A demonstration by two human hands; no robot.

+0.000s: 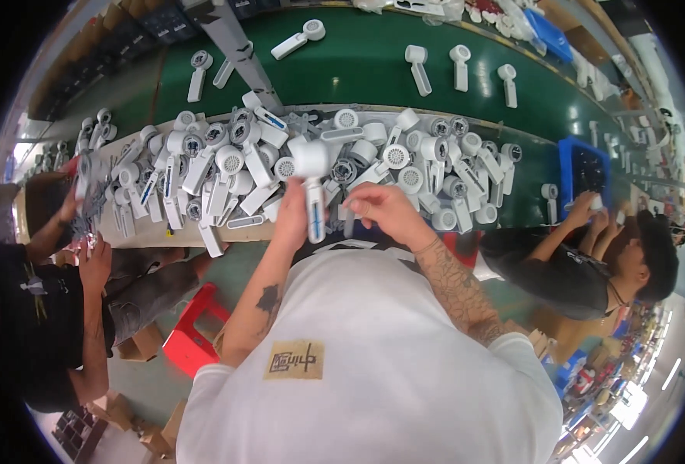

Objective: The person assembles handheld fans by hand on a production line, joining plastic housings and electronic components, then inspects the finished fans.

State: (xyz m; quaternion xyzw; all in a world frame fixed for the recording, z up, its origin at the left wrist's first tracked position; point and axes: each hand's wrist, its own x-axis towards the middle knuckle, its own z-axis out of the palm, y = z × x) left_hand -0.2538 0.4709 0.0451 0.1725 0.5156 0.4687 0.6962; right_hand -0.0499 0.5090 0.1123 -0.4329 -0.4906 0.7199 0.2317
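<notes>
My left hand (288,220) is wrapped round the handle of a white handheld fan (311,160), held upright with its round head at the top. The handle's front is uncovered, and a blue part shows inside it. Just right of the fan, my right hand (389,212) has its thumb and forefinger pinched together. A thin pale strip (349,223) hangs at those fingertips; its exact kind is too blurred to tell. Beyond both hands lies a heap of white handheld fans (232,161), some with bare handles showing blue parts.
Several fans lie apart on the green conveyor belt (366,58) behind the heap. A metal post (238,50) rises at its near edge. On the right stands a blue bin (586,166). People work at either side, and a red stool (195,329) is at lower left.
</notes>
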